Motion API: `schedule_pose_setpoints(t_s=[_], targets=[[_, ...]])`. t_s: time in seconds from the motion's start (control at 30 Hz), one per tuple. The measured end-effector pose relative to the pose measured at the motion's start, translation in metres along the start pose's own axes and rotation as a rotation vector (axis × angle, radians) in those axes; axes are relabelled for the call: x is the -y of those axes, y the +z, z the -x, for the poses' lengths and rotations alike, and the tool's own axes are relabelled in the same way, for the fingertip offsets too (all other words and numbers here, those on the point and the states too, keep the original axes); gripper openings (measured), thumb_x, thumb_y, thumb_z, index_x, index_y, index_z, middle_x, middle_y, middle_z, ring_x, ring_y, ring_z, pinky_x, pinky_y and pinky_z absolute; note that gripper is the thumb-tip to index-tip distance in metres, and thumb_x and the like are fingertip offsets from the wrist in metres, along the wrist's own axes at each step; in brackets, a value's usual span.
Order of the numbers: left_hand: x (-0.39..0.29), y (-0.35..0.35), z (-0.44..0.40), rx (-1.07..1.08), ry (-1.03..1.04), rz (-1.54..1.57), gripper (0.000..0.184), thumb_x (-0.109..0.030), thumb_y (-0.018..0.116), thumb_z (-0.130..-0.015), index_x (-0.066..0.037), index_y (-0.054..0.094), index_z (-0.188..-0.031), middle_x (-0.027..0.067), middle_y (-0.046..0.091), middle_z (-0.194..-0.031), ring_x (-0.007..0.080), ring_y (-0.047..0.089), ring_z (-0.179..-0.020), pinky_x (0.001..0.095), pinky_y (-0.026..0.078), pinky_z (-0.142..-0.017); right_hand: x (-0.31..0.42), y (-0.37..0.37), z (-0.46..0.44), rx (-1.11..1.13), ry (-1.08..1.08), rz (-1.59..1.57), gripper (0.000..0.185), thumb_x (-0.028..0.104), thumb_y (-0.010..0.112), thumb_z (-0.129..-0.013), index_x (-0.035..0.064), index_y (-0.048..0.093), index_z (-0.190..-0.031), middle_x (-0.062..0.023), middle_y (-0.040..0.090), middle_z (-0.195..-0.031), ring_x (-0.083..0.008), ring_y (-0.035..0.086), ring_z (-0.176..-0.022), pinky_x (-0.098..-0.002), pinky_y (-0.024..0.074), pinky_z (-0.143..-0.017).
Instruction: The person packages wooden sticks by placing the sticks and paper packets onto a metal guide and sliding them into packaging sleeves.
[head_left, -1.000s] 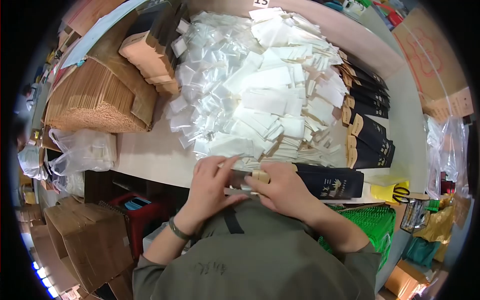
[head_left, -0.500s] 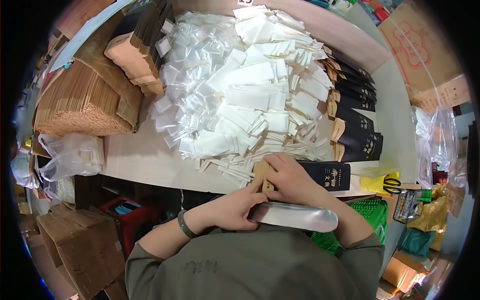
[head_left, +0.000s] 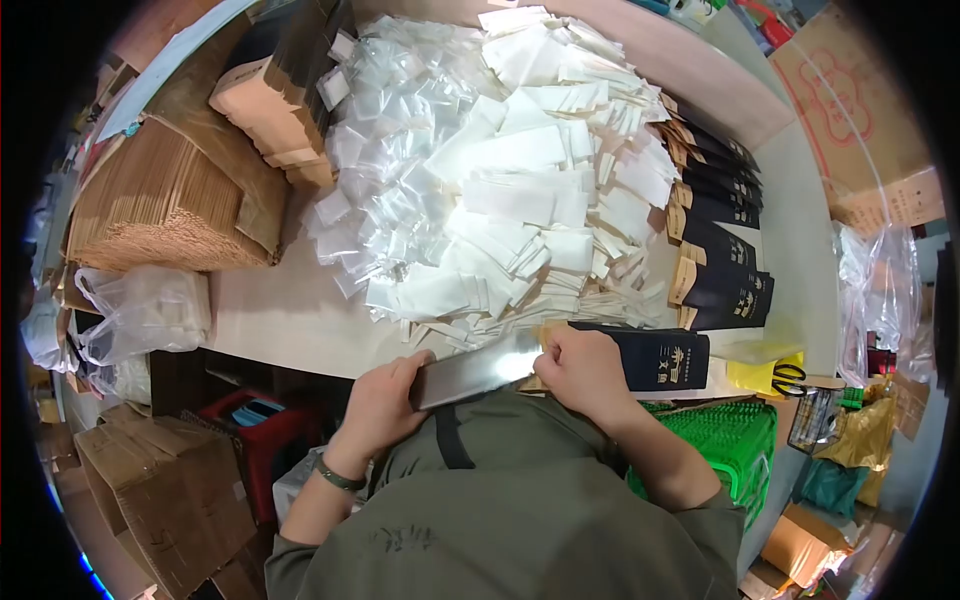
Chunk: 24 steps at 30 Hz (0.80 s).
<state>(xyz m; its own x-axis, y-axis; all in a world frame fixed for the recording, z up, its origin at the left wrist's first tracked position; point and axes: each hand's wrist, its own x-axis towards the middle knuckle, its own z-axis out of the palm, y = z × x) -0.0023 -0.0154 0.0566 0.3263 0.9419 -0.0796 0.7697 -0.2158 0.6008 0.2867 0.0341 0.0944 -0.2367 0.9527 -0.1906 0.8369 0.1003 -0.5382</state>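
Worktop: pale, with a raised far edge [head_left: 265,320]; it spreads in front of the person.
Middle heap: white packets [head_left: 530,200] piled loosely to the right, clear packets [head_left: 400,150] to their left, the two heaps touching.
Left stack: brown cardboard sheets [head_left: 170,205], set on edge and packed tightly.
Near left floor: a cardboard box [head_left: 165,500], below the level of the worktop.
Near right: a green basket [head_left: 725,445], low beside the person's right arm.
Right row: dark packs [head_left: 720,260] with tan ends, overlapping just right of the white packets.
Near pack: a black pack [head_left: 655,360] lying flat along the near edge, its left part behind the right hand.
Silver pouch: the silver pouch [head_left: 475,370] slants between the hands at the near edge, its right end higher.
Left hand: the left hand [head_left: 385,400] grips the pouch's left end, fingers wrapped around it.
Right hand: the right hand [head_left: 587,372] has its fingers bent inward at the pouch's right end; cannot tell what they grip.
Scissors: black-handled scissors [head_left: 788,378] at the near right corner, beside something yellow [head_left: 750,375].
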Motion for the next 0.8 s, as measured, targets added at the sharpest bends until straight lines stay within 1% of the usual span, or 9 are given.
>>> schedule_pose_setpoints(t_s=[0.1,0.2,0.23,0.33,0.37,0.47,0.5,0.67,0.8], targets=[[0.003,-0.014,-0.006,0.039,0.146,-0.032,0.073,-0.014,0.083,-0.068,-0.007,0.057,-0.136,0.0133,0.067,-0.096,0.0365,0.067,-0.087,0.0445,0.054,-0.075,0.017,0.017,-0.003,0.073,-0.118,0.027,0.019,0.023,0.067,-0.083,0.004,0.068,-0.079,-0.0165,0.067,-0.068,-0.0392,0.068,-0.069,-0.0484,0.0544,-0.067],[-0.007,-0.012,-0.033,0.124,0.22,-0.042,0.067,-0.02,0.084,-0.071,-0.007,0.059,-0.132,0.0119,0.069,-0.104,0.0336,0.068,-0.096,0.0436,0.055,-0.08,0.044,0.03,-0.011,0.166,-0.341,-0.046,0.018,0.024,0.065,-0.086,0.0059,0.067,-0.084,-0.0176,0.067,-0.074,-0.0394,0.068,-0.073,-0.0493,0.0541,-0.069],[-0.007,-0.013,-0.037,0.151,0.228,-0.047,0.067,-0.028,0.085,-0.075,-0.006,0.06,-0.133,0.0136,0.067,-0.114,0.0345,0.066,-0.106,0.0434,0.053,-0.089,0.044,0.021,-0.022,0.146,-0.353,-0.009,0.016,0.023,0.065,-0.087,0.0065,0.066,-0.085,-0.0176,0.068,-0.079,-0.0386,0.068,-0.077,-0.0487,0.0544,-0.071],[-0.009,-0.016,-0.04,-0.087,0.389,0.045,0.069,-0.038,0.084,-0.079,-0.005,0.06,-0.134,0.0159,0.065,-0.122,0.0362,0.062,-0.114,0.0436,0.05,-0.097,0.014,-0.02,-0.061,-0.003,-0.473,0.286,0.009,0.015,0.07,-0.084,0.0085,0.066,-0.088,-0.0119,0.064,-0.092,-0.0344,0.066,-0.092,-0.0466,0.0551,-0.078],[-0.006,-0.013,-0.04,-0.072,0.353,0.105,0.07,-0.046,0.083,-0.081,-0.005,0.062,-0.134,0.0174,0.064,-0.125,0.0371,0.06,-0.118,0.0442,0.047,-0.103,-0.002,-0.026,-0.069,0.062,-0.505,0.284,0.015,0.014,0.072,-0.082,0.0072,0.064,-0.092,-0.0111,0.062,-0.091,-0.0343,0.065,-0.093,-0.0463,0.0548,-0.079],[0.004,-0.009,-0.044,-0.055,0.312,0.137,0.066,-0.044,0.083,-0.083,-0.004,0.063,-0.131,0.0164,0.064,-0.125,0.0367,0.06,-0.117,0.0451,0.048,-0.102,-0.011,-0.027,-0.07,0.073,-0.545,0.337,0.016,0.012,0.073,-0.082,0.0058,0.063,-0.092,-0.0125,0.061,-0.09,-0.035,0.064,-0.093,-0.0463,0.054,-0.079],[0.007,-0.011,-0.042,-0.116,0.301,0.142,0.051,-0.037,0.081,-0.085,-0.004,0.068,-0.122,0.0156,0.068,-0.118,0.0362,0.064,-0.109,0.0448,0.051,-0.095,-0.011,-0.033,-0.067,0.068,-0.517,0.368,0.014,0.011,0.072,-0.082,0.0051,0.065,-0.093,-0.0132,0.062,-0.09,-0.0354,0.065,-0.093,-0.0467,0.054,-0.08],[0.072,-0.031,-0.024,-0.494,-0.166,0.046,0.027,-0.021,0.078,-0.086,-0.004,0.073,-0.107,0.0164,0.071,-0.104,0.0357,0.069,-0.094,0.0428,0.056,-0.08,-0.006,-0.085,-0.028,0.06,-0.406,0.298,0.013,0.011,0.069,-0.09,0.0039,0.071,-0.101,-0.0148,0.067,-0.097,-0.0366,0.065,-0.094,-0.0454,0.0525,-0.081],[0.124,-0.055,-0.054,-0.628,-0.086,-0.186,0.026,-0.014,0.072,-0.089,-0.004,0.071,-0.112,0.0171,0.07,-0.111,0.0361,0.068,-0.102,0.0451,0.057,-0.084,0.033,-0.072,-0.05,0.008,-0.521,0.135,0.019,0.01,0.066,-0.092,0.0045,0.069,-0.11,-0.0156,0.068,-0.098,-0.0359,0.065,-0.092,-0.045,0.0525,-0.08]])
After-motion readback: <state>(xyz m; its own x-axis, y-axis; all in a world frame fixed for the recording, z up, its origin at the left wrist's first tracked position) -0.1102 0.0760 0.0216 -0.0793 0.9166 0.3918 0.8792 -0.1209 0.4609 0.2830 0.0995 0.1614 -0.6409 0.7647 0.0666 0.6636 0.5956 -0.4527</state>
